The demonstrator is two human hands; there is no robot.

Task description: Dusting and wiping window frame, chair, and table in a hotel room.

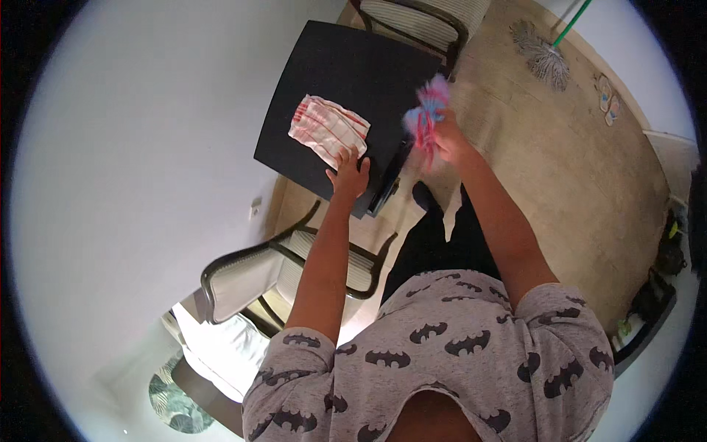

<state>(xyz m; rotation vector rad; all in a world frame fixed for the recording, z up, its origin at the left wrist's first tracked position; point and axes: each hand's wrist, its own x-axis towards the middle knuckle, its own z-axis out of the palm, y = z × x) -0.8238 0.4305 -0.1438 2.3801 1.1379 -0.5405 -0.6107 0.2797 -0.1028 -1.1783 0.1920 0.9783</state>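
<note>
A folded white cloth with red stripes lies flat on a black table. My left hand rests at the cloth's near edge, fingers spread, their tips touching the fabric. Off the table's right side, my right hand grips a bunched cloth in pink, blue and purple. That cloth is blurred and hangs in loose folds, so its shape is unclear.
One striped-seat chair stands beyond the table, another chair nearer on the left. A white wall borders the left. A string mop and slippers are on the floor at far right.
</note>
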